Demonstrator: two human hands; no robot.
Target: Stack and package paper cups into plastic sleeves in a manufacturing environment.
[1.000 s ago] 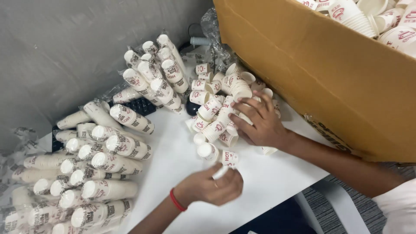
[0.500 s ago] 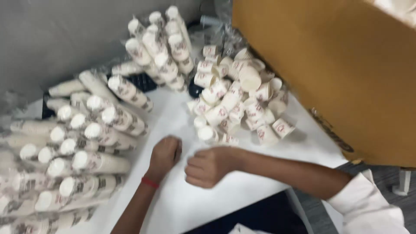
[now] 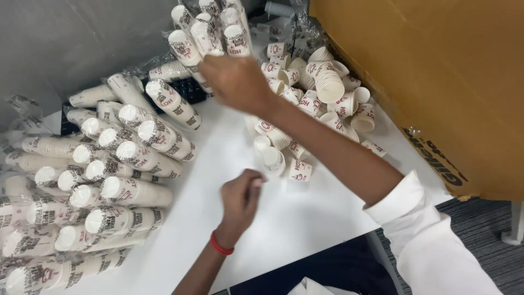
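White table (image 3: 305, 218): wrapped cup stacks (image 3: 131, 191), loose cups (image 3: 305, 104).

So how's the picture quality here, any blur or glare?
Head view: even, soft lighting with faint shadows on the white table; no harsh glare, only slight sheen on the plastic-wrapped cup stacks. The right hand is slightly motion-blurred; the left hand and loose paper cups look sharp.

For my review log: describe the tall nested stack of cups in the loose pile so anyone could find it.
Start at the big cardboard box on the right. Beside it on the white table lies a pile of loose paper cups. The nested stack lies tilted near the pile's top, ribbed with many rims, unlike the single cups around it.
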